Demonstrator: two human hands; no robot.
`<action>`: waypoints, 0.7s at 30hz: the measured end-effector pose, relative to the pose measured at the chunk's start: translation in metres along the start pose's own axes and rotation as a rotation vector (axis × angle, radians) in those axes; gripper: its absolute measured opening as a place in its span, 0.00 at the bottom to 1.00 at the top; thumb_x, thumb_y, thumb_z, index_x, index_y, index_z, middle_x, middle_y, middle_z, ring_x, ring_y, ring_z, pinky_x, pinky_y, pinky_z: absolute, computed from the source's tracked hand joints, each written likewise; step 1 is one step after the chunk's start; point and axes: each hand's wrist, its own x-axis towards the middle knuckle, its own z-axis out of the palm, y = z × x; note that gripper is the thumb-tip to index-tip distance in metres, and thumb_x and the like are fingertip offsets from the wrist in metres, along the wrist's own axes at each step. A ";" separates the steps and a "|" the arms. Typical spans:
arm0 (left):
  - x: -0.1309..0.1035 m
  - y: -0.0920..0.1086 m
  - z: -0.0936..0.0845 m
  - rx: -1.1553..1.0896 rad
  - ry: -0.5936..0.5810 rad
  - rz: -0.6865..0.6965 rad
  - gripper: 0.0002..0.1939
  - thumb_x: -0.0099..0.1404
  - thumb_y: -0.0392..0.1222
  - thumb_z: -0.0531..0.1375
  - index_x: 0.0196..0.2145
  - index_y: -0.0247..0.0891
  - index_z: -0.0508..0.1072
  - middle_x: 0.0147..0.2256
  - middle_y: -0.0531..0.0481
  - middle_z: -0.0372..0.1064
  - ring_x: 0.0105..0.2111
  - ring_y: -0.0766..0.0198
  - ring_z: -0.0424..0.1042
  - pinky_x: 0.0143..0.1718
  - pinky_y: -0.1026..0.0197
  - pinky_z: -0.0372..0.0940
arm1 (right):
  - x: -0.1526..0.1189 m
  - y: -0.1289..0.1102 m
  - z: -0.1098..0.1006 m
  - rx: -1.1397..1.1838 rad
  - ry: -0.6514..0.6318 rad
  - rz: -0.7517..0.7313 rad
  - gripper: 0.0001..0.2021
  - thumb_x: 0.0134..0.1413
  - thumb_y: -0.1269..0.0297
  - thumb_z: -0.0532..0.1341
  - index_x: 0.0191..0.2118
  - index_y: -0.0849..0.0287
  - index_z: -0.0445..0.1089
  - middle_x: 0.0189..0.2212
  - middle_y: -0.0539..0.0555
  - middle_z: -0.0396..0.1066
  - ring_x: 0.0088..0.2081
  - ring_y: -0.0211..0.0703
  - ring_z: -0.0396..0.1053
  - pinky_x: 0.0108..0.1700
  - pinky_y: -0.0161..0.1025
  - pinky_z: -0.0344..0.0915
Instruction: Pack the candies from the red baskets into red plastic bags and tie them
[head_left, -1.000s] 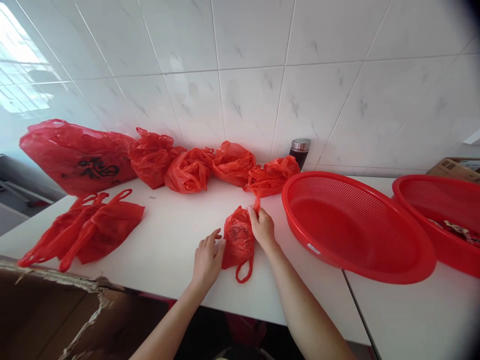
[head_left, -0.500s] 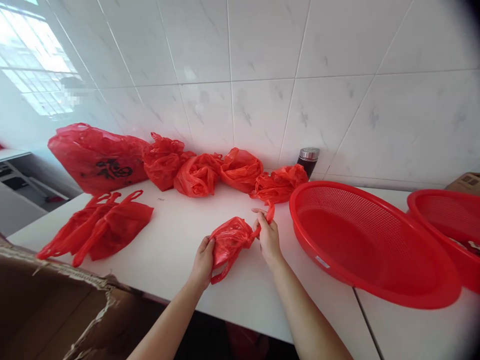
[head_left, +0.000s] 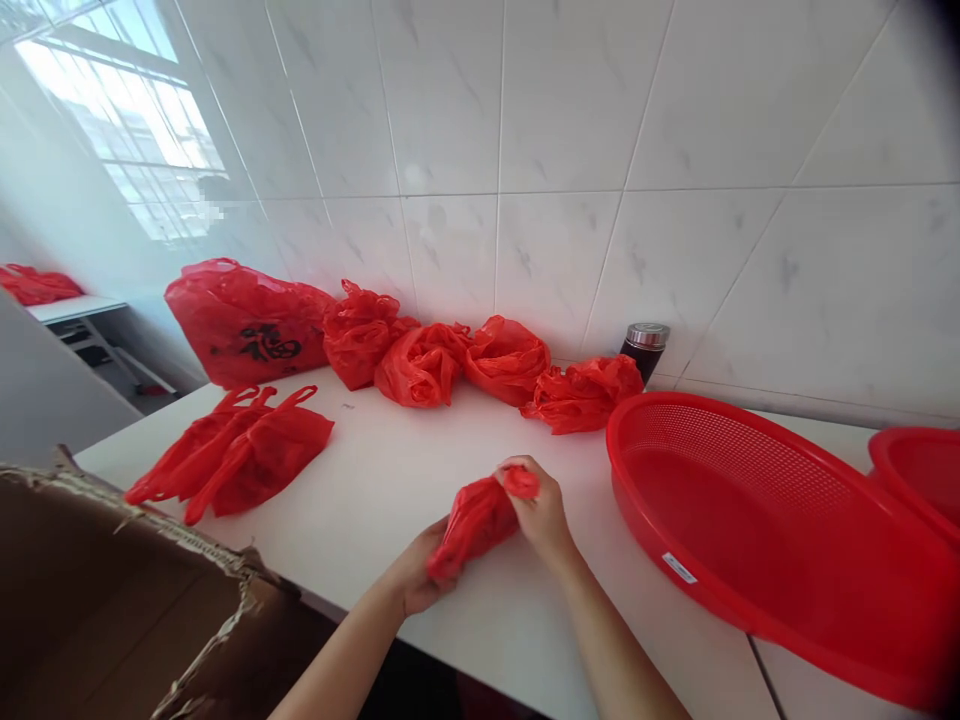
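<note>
A small red plastic bag (head_left: 478, 522) is held between both hands above the white table (head_left: 390, 440). My left hand (head_left: 421, 572) is wrapped round the bag's lower left side, its fingers partly behind the plastic. Up at the bag's right end, my right hand (head_left: 538, 500) pinches the gathered handle, with a loop of plastic showing over the fingers. Red bags with handles (head_left: 255, 445) lie at the table's left. Along the wall stand several bunched red bags (head_left: 424, 365) and a large red bag with a black character (head_left: 247, 325).
A large red plastic basket (head_left: 720, 510) stands on the right, with a second red basket (head_left: 919, 475) beyond it. A black flask with a silver lid (head_left: 645, 350) is by the wall. An open cardboard box (head_left: 90, 600) occupies the lower left.
The view has shifted, so the table's things appear further right and lower. The bag is turned and more bunched up; my left hand has moved beneath it, and my right hand has closed over the handle.
</note>
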 end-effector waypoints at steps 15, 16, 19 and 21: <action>-0.018 0.015 0.018 0.668 0.009 0.598 0.33 0.58 0.40 0.62 0.60 0.45 0.60 0.60 0.43 0.58 0.58 0.53 0.60 0.58 0.50 0.58 | 0.003 -0.010 -0.014 0.015 -0.097 0.089 0.11 0.55 0.54 0.60 0.38 0.55 0.73 0.37 0.53 0.75 0.40 0.45 0.71 0.45 0.40 0.66; -0.013 0.014 0.019 0.572 0.040 0.571 0.27 0.59 0.42 0.61 0.56 0.43 0.65 0.56 0.43 0.64 0.55 0.53 0.64 0.56 0.51 0.60 | 0.002 -0.011 -0.015 -0.003 -0.148 0.066 0.11 0.54 0.56 0.61 0.41 0.53 0.73 0.40 0.52 0.74 0.42 0.44 0.71 0.46 0.40 0.66; 0.001 0.016 0.016 0.344 0.094 0.431 0.16 0.58 0.45 0.62 0.43 0.39 0.73 0.42 0.44 0.74 0.40 0.55 0.73 0.43 0.54 0.67 | 0.003 -0.012 -0.020 -0.098 -0.244 0.057 0.14 0.53 0.59 0.61 0.47 0.50 0.71 0.41 0.50 0.74 0.42 0.43 0.71 0.46 0.40 0.66; 0.005 0.017 0.013 0.297 0.095 0.374 0.15 0.56 0.47 0.62 0.39 0.37 0.73 0.35 0.46 0.75 0.34 0.57 0.74 0.36 0.57 0.68 | 0.004 -0.010 -0.022 -0.208 -0.223 0.097 0.13 0.53 0.59 0.61 0.46 0.50 0.70 0.38 0.49 0.75 0.37 0.43 0.71 0.43 0.40 0.66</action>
